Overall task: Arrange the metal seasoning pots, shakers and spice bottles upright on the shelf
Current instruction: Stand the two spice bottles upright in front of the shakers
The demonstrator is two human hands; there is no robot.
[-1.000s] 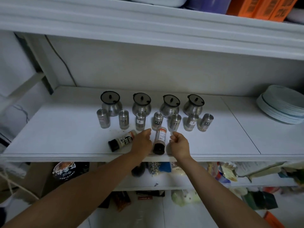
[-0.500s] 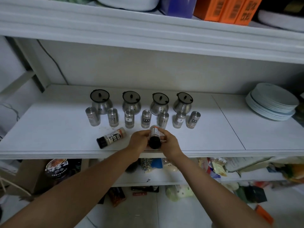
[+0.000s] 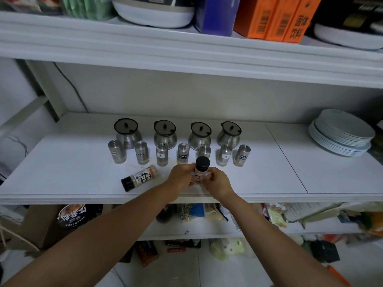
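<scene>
Left hand point(image 3: 180, 177) and right hand point(image 3: 218, 181) both clasped round upright clear plastic spice bottle with black cap point(image 3: 201, 168), near front edge of white shelf board point(image 3: 62, 179); whether base touches board cannot tell. At 9 o'clock, second clear black-capped spice bottle, pale powder inside point(image 3: 139, 177), lying on side. At 12 o'clock, seven small cylindrical steel shakers point(image 3: 141, 152) upright in row; behind, four round-bellied steel seasoning pots with dark lids point(image 3: 126, 131), contents hidden. At 2 o'clock, stack of pale plates point(image 3: 342, 132).

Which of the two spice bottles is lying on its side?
The spice bottle with the pale label, left of both hands; the other bottle is held upright.
</scene>
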